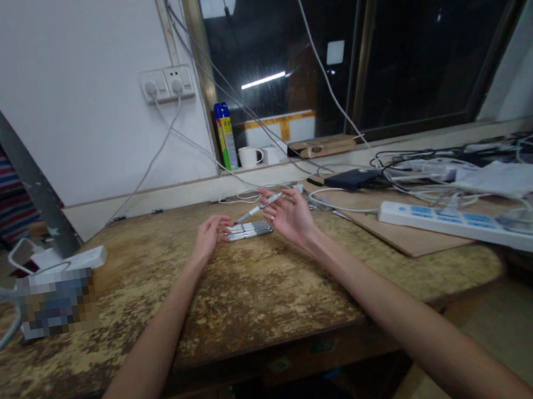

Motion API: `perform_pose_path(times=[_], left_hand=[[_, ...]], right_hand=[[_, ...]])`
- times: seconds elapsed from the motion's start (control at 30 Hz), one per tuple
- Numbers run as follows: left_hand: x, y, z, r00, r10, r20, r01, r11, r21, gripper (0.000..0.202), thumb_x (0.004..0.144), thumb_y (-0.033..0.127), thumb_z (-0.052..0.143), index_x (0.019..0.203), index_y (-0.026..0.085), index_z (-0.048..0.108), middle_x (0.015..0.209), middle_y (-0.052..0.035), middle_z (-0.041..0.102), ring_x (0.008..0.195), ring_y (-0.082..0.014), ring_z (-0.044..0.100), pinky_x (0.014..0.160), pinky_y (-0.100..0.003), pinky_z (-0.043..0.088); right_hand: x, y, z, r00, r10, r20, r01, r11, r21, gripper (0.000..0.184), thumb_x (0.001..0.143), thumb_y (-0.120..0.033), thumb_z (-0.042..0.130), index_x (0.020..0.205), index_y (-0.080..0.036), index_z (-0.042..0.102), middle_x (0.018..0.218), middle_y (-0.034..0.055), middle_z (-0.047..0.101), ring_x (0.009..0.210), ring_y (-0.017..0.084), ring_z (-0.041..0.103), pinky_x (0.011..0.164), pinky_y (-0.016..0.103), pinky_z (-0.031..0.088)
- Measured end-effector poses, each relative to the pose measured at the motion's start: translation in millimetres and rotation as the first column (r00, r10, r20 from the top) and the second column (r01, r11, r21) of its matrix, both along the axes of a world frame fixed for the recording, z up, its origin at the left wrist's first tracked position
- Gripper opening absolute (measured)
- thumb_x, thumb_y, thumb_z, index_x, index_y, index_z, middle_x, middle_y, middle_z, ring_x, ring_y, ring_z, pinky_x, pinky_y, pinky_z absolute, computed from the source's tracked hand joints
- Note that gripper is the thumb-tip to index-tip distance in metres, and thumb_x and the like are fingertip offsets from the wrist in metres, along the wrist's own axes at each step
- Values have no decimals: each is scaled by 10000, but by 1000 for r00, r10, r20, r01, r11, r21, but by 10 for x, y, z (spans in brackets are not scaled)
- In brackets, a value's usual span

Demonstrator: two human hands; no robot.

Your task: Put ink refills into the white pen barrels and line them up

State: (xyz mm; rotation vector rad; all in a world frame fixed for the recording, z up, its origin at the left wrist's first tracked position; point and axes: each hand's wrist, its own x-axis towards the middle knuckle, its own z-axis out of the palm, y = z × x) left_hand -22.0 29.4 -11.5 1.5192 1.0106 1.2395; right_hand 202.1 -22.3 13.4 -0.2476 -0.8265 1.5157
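Note:
Several white-and-grey pens lie side by side in a neat row on the worn wooden table. Above the row, a single white pen slants up to the right, its dark tip towards my left hand. My right hand is turned palm up and holds this pen at its upper end, between thumb and fingers. At the left ends of the row is my left hand, its fingers slightly bent and apart, close to the held pen's tip. Whether those fingertips touch the pens is too small to tell.
On the right a white power strip rests over a brown board, beside tangled cables and a black flat box. A blurred-out object lies on the left. A spray can and white mug stand on the sill.

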Motion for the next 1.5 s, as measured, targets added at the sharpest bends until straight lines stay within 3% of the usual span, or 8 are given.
perform_pose_path(times=[0.27,0.4,0.5,0.63,0.83,1.0,1.3,1.5], left_hand=[[-13,-10,8,1000,-8,16,6,997,83,256,901,360,572,988,149,687,931,-84,718,753,-152,642,607,-221,502],[-1,-44,32,1000,-3,18,0,993,117,230,873,327,604,993,155,698,929,-74,711,768,-150,635,605,-212,490],[22,-108,86,999,-36,16,33,986,163,241,856,343,640,1013,169,695,943,-62,703,788,-154,630,625,-216,487],[67,-241,175,991,-126,-40,132,968,212,316,879,413,648,1106,198,683,955,-44,691,802,-163,620,655,-225,472],[108,-338,179,940,-213,-267,290,910,295,317,880,446,676,1035,170,695,801,-12,636,689,-141,546,610,-226,401],[105,-274,104,920,-244,-306,327,910,257,350,866,484,688,959,147,686,824,-21,646,709,-141,555,644,-239,407],[-159,-144,155,909,-149,-390,248,944,218,417,867,560,651,868,142,658,700,7,589,643,-132,536,622,-247,392],[-348,-183,229,714,-388,-583,467,884,-15,384,802,500,741,972,156,736,870,-50,731,790,-168,631,738,-272,457]], right_hand=[[-45,9,21,997,-79,-9,79,997,7,135,871,-212,559,955,-190,662,866,42,658,645,119,480,574,235,434],[-78,25,-27,977,-152,149,138,985,104,134,828,-156,686,958,-188,669,917,31,696,606,84,447,550,207,395],[-101,16,-84,901,-226,370,154,964,215,208,825,-269,753,1002,-206,665,849,10,718,550,87,417,515,213,349],[-125,-16,-141,748,-288,598,70,930,361,256,833,-395,758,1004,-214,696,773,10,724,720,161,583,648,258,427],[-99,-19,-188,575,-366,732,-90,861,501,372,912,-535,625,985,-193,751,725,10,674,653,150,516,595,254,344],[-38,-10,-209,400,-345,849,-79,910,407,486,923,-607,552,1005,-146,685,660,-9,594,562,119,467,523,238,309],[225,136,-259,230,-278,932,-63,952,300,406,907,-535,577,931,-144,684,728,19,615,623,127,512,550,236,379],[384,175,-275,148,-151,977,-322,927,192,390,819,-523,693,899,-148,762,747,34,681,679,148,562,619,256,419]])
